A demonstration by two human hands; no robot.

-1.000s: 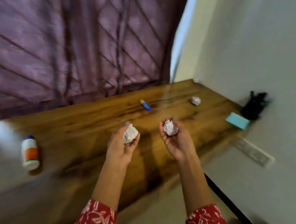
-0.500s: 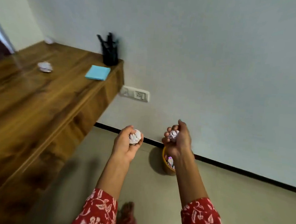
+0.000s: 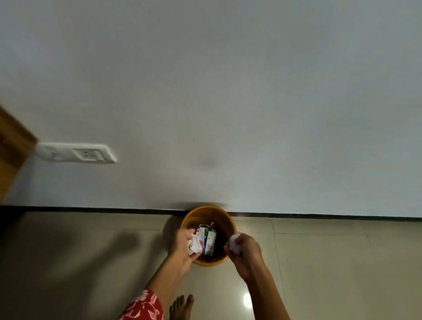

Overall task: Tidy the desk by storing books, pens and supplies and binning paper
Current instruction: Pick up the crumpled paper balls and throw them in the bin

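Both hands have swung from desk to the round orange plastic bin (image 3: 193, 217) by the wall, left hand (image 3: 182, 248) and right hand (image 3: 244, 251) each gripping a crumpled white paper ball (image 3: 195, 244) over its mouth, drop imminent.

Left hand (image 3: 182, 245) — right hand (image 3: 244, 252) — both clenched.

Two paper balls (image 3: 195, 245) (image 3: 234, 244), one per hand; one orange bin (image 3: 210, 213); two cartons (image 3: 210, 242) inside; one wall socket (image 3: 77, 152); one bare foot (image 3: 180, 310)
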